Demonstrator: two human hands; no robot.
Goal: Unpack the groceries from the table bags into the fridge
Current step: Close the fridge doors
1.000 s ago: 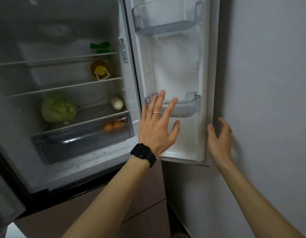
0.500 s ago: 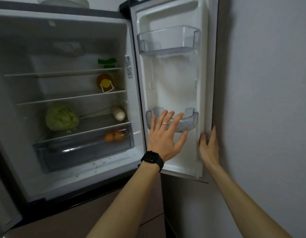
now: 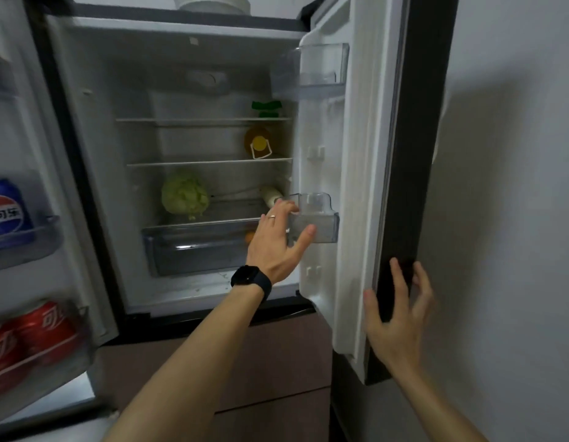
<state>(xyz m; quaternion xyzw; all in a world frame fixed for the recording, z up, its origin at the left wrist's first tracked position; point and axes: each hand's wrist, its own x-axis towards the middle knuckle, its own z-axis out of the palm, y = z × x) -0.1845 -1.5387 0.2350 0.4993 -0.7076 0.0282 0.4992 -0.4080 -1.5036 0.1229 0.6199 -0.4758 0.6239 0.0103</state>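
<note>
Head view, fridge [image 3: 181, 74], gripped door bin [image 3: 323, 226], grey wall [image 3: 516, 154]

The scene is dimly lit by soft, cool light, and the interior of the fridge [image 3: 168, 65] is rendered grey and grainy. A broad, soft-edged shadow is cast on the wall [image 3: 516, 186] just beside the right door [image 3: 366, 154]. A small white glint is carried by the crisper drawer [image 3: 193, 250], and faint highlights by the clear door bin [image 3: 321, 224]. Motion blur is seen at the left edge, where the cans [image 3: 5, 212] are smeared, and on the right hand [image 3: 398, 320]. The left hand [image 3: 276, 247] is rendered fairly sharp. Straight edges are bowed outward by the wide lens.
</note>
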